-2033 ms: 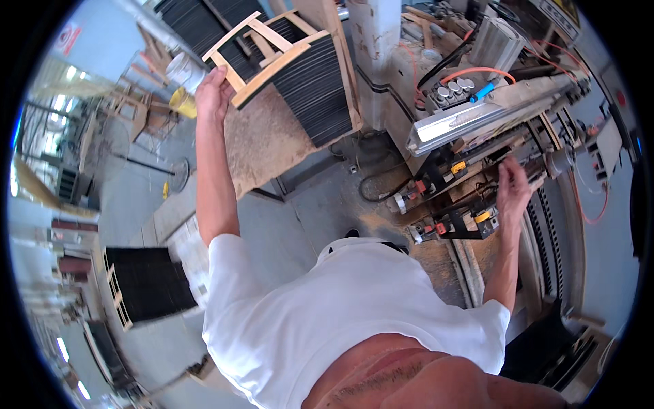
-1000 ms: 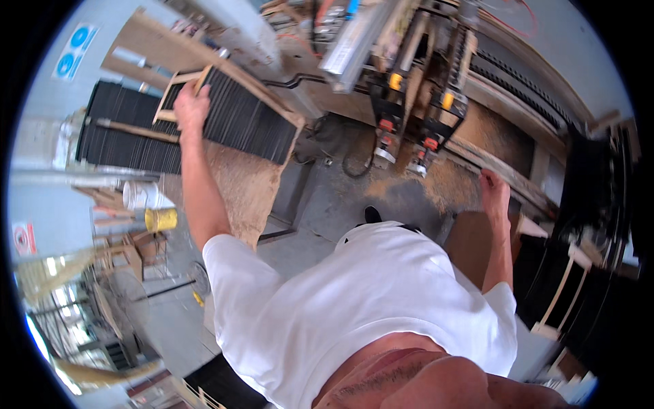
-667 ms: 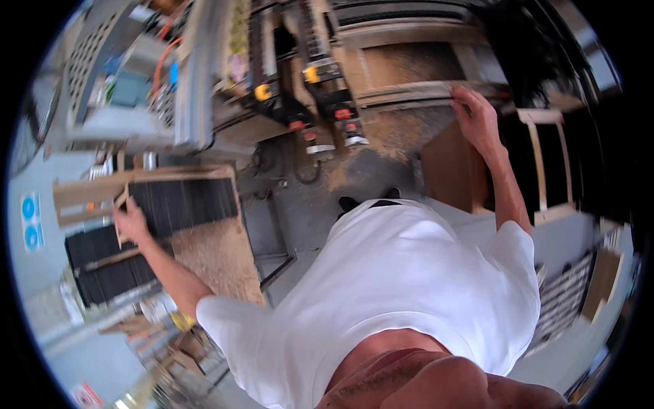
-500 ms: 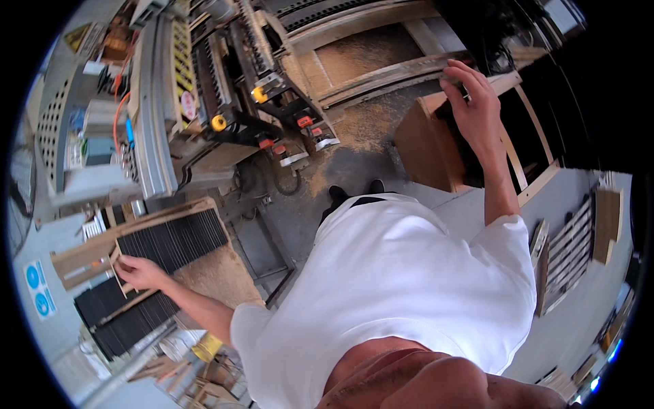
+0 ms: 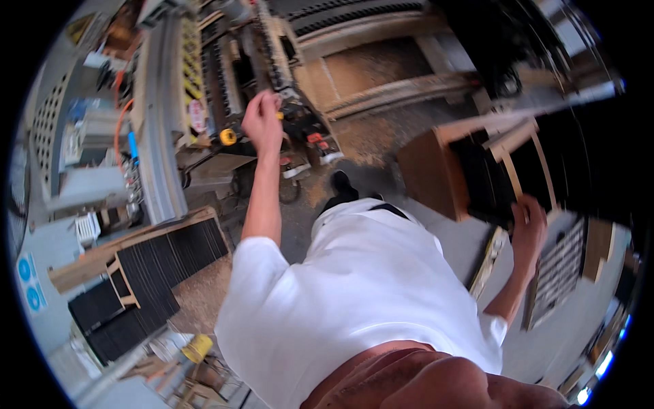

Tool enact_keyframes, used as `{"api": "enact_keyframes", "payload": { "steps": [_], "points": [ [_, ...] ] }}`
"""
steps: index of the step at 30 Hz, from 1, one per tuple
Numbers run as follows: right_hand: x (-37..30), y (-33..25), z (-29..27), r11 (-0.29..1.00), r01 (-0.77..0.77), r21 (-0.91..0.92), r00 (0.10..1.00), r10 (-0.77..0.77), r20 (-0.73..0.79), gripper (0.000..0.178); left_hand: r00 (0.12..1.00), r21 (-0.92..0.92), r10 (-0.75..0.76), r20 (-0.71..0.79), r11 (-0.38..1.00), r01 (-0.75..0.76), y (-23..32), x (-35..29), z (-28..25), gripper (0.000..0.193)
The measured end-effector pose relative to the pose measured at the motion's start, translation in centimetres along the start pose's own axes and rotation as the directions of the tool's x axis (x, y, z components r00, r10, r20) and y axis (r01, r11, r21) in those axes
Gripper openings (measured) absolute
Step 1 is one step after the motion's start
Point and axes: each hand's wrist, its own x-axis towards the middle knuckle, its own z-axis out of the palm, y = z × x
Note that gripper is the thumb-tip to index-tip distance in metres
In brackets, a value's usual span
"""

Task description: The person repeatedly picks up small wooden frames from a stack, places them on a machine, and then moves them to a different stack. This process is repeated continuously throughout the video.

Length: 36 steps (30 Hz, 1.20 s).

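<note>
- The fingers of my left hand (image 5: 263, 126) curl in close to one another; the blur keeps me from telling whether they pinch anything.
- The fingers of my right hand (image 5: 530, 228) are bent, their tips at the lower end of a pale wooden frame (image 5: 511, 176); whether they grip it or only touch it, I cannot tell.
- That frame rises away from my right fingertips, against the face of a black stack (image 5: 481, 176).
- Just right of my left fingers in view are red clamp parts (image 5: 317, 139); just left and below, a yellow knob (image 5: 228, 137).
- Beyond the left fingertips run the dark rails of a machine (image 5: 221, 75).
- Left of the right fingers, past the stack, stands a brown panel (image 5: 432, 174).
- Below the right fingers is a slatted rack (image 5: 558, 283), near them.
- Well apart from my left fingers, lower left, a second pale frame (image 5: 114, 278) leans by a row of black pieces (image 5: 170, 255) on the dusty tabletop (image 5: 204, 293).
- Farther below those fingers sits a yellow bucket (image 5: 197, 348).
</note>
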Motion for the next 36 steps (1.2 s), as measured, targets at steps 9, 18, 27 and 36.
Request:
{"api": "enact_keyframes", "payload": {
  "steps": [9, 18, 27, 36],
  "points": [
    [2.4, -6.6, 1.2, 0.978, 0.142, 0.152, 0.967, -0.104, -0.232, 0.022, 0.852, -0.645, -0.485, -0.197, 0.719, 0.259, -11.6, 31.8, 0.4, 0.04],
    [8.1, -19.7, 5.1, 0.882, 0.426, 0.203, 0.904, -0.407, -0.13, 0.02, 0.857, -0.844, -0.512, 0.059, 0.433, 0.317, -13.1, 39.0, -0.9, 0.07],
    [17.4, -35.8, 18.3, 0.365, 0.877, 0.313, 0.413, -0.905, -0.102, 0.02, 0.858, -0.893, -0.511, 0.052, 0.362, 0.27, -10.4, 24.0, -4.3, 0.033],
    [18.3, -51.8, 35.8, -0.036, 0.948, 0.316, -0.016, -0.998, -0.066, 0.03, 0.834, -0.858, -0.552, 0.007, 0.424, 0.289, -5.3, -3.1, -10.8, 0.028]
  ]
}}
